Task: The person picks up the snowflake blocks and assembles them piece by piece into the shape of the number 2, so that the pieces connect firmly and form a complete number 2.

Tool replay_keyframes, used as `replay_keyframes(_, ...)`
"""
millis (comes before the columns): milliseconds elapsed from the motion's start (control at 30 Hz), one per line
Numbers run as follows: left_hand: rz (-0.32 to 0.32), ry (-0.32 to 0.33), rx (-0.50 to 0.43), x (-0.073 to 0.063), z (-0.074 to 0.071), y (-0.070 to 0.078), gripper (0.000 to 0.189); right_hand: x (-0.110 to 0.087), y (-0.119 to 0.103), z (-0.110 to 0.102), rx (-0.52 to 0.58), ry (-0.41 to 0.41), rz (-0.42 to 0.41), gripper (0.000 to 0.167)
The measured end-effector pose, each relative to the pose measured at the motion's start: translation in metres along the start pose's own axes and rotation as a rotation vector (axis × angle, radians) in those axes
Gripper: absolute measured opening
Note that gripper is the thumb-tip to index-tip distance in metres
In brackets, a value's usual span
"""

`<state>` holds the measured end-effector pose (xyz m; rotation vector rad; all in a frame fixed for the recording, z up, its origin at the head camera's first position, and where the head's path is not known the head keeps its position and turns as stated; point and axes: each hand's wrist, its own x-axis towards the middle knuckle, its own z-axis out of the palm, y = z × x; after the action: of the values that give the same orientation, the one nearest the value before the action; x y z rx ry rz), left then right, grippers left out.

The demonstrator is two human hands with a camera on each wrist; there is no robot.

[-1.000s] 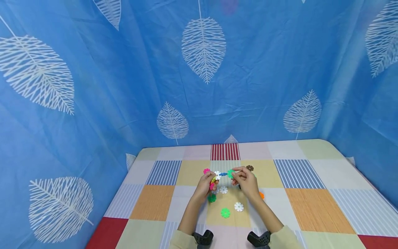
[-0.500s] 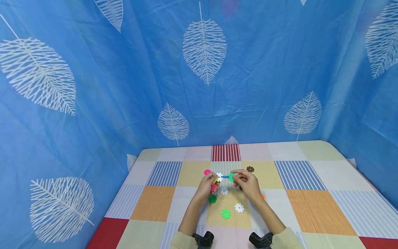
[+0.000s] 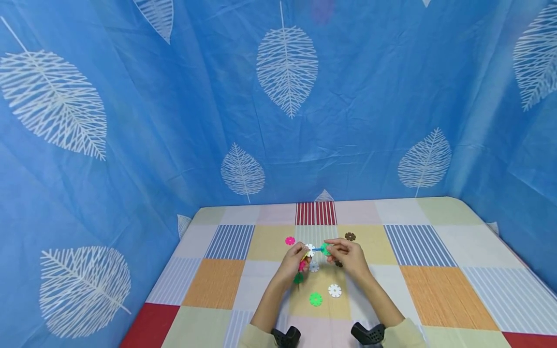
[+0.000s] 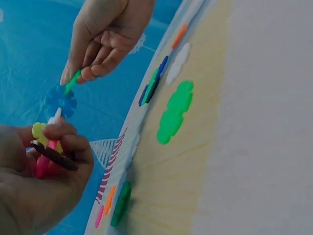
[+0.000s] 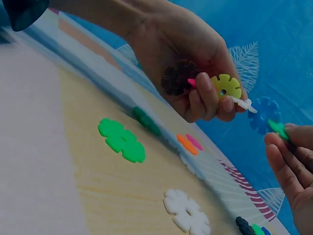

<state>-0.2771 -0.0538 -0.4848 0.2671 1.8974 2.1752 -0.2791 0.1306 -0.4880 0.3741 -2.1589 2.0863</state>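
Note:
A chain of interlocking notched plastic discs is held above the table between both hands. In the right wrist view it runs from a dark disc point(image 5: 178, 77) through pink point(image 5: 192, 82), yellow point(image 5: 226, 85) and white point(image 5: 243, 104) discs to a blue disc point(image 5: 265, 114). My left hand point(image 3: 290, 265) grips the chain, its fingers curled around the pink, yellow and white part. A green disc point(image 3: 325, 249) sits at the blue one's edge, pinched by thumb and fingers of my right hand point(image 3: 350, 258). Those fingertips partly cover the green disc.
Loose discs lie flat on the patchwork tablecloth point(image 3: 444, 290): light green point(image 3: 315, 299), white point(image 3: 334, 290), dark green point(image 3: 298, 278), pink point(image 3: 290, 240) and brown point(image 3: 350, 236), with several others near the hands. A blue leaf-print curtain point(image 3: 348, 96) surrounds the table.
Both hands have shifted slightly toward the body and to the right, carrying the chain along. The left hand has come a little closer to the right. Their grips stay the same.

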Motion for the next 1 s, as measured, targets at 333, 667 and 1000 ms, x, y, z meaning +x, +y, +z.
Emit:
replay_keyframes(333, -0.063, -0.001, -0.049, -0.003, -0.015, 0.008, 0.033, 0.005, -0.042, 0.017, -0.143, -0.068, -0.088, 0.022)
replay_keyframes(667, -0.105, 0.050, -0.081, -0.006, -0.038, 0.013, 0.044, 0.028, -0.027, 0.045, -0.253, -0.127, -0.118, 0.022)
replay_keyframes(1000, -0.071, 0.193, -0.057, -0.011, -0.068, 0.018, 0.048, 0.059, -0.014, 0.067, -0.529, -0.121, -0.243, 0.025)
